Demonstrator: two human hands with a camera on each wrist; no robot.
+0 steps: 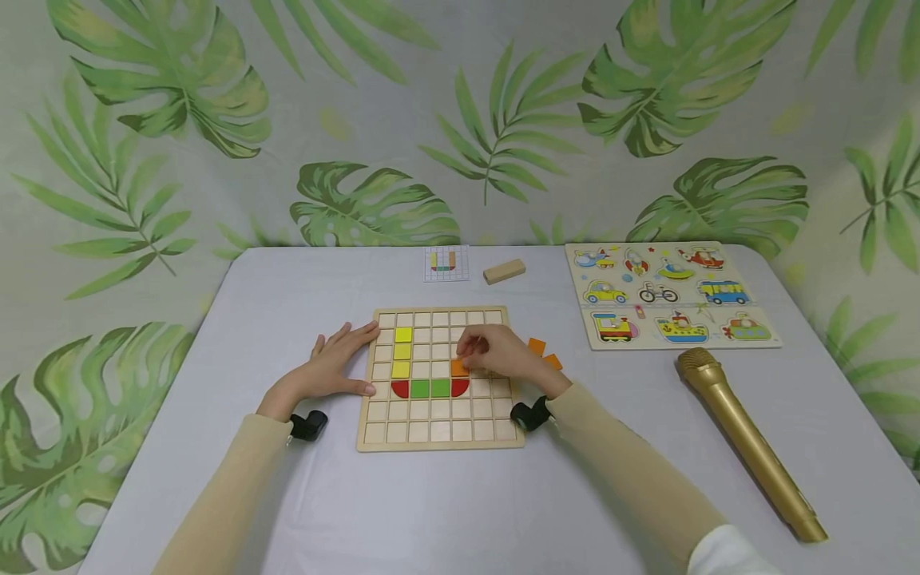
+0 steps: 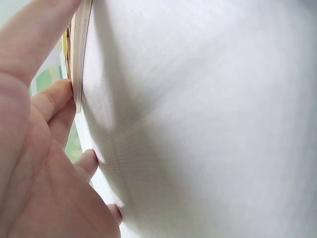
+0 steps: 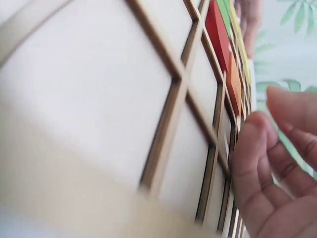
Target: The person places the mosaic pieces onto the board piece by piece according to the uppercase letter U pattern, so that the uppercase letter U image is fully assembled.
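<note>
A wooden grid board (image 1: pixel 441 443) lies on the table with coloured tiles set in a U shape. Yellow square tiles (image 1: pixel 402 351) form its left column, and green square tiles (image 1: pixel 430 389) sit between two red rounded tiles (image 1: pixel 460 388) along the bottom. An orange square tile (image 1: pixel 458 370) lies in the cell above the right red one. My left hand (image 1: pixel 325 369) has its fingers spread, with thumb and fingertips at the board's left edge. Just over the orange tile is my right hand (image 1: pixel 503 353); its bent fingers (image 3: pixel 250 148) hold nothing in the right wrist view.
Loose orange tiles (image 1: pixel 537 346) lie right of the board, partly behind my right hand. Behind it are a pattern card (image 1: pixel 446 274) and a wooden block (image 1: pixel 505 271). A vehicle puzzle board (image 1: pixel 676 297) and a gold microphone (image 1: pixel 755 447) lie at the right.
</note>
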